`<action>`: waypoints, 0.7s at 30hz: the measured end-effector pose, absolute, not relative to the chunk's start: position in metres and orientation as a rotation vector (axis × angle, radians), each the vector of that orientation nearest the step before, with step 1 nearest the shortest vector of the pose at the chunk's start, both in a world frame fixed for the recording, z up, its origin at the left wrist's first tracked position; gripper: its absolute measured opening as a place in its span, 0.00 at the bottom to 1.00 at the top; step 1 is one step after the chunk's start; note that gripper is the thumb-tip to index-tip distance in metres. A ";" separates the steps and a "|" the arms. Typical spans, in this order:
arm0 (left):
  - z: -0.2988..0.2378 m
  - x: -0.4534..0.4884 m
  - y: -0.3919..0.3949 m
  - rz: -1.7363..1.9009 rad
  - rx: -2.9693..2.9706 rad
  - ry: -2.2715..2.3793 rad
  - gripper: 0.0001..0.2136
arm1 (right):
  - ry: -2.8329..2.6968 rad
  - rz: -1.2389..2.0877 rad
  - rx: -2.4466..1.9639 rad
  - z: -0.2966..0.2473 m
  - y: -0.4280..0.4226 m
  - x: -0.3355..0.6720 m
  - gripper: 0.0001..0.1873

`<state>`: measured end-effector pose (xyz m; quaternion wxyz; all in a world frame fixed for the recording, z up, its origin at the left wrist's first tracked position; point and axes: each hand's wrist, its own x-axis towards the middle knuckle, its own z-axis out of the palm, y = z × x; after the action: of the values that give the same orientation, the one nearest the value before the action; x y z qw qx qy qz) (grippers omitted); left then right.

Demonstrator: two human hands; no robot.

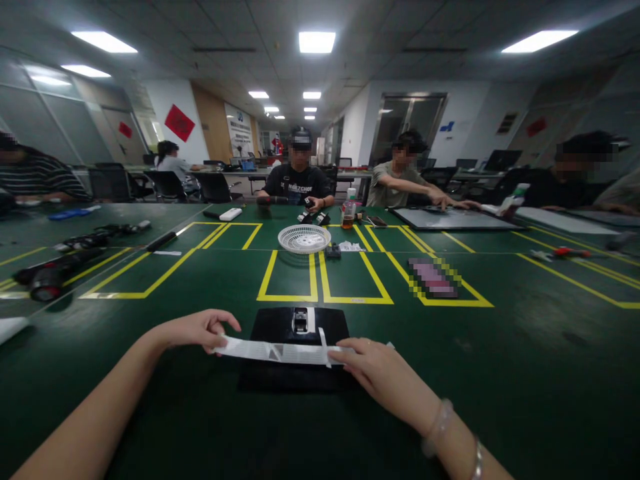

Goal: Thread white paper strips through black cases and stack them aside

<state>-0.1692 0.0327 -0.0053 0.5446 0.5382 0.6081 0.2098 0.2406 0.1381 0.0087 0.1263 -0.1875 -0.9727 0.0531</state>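
My left hand pinches one end of a long white printed strip between thumb and fingers. At the other end, the fingers of my right hand are closed on the strip. A narrow white piece crosses the strip upright beside my right fingertips; I cannot tell whether it is attached. Behind the strip lies a flat black board, whose near part it hides. On that board sits a small dark device with a pale surround.
A white plastic basket stands past the yellow tape outlines on the green table. A phone lies to the right, a drink bottle farther back. Black tools are at left. Several people sit around.
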 end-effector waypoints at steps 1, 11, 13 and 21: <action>-0.005 -0.170 0.031 0.477 1.269 1.450 0.27 | -2.827 0.145 -0.530 0.008 0.137 0.240 0.21; -0.004 -0.166 0.032 0.354 1.344 1.495 0.17 | -2.874 0.116 -0.532 0.006 0.133 0.239 0.22; -0.004 -0.163 0.033 0.328 1.381 1.526 0.16 | -2.873 0.128 -0.537 0.006 0.133 0.240 0.21; 0.009 -0.151 0.032 0.289 1.669 1.838 0.20 | -2.831 0.164 -0.535 0.006 0.131 0.237 0.14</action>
<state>-0.1514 0.0320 0.0089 0.3158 0.6335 0.6978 0.1096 0.2369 0.1313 0.0064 0.1277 -0.1840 -0.9730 0.0562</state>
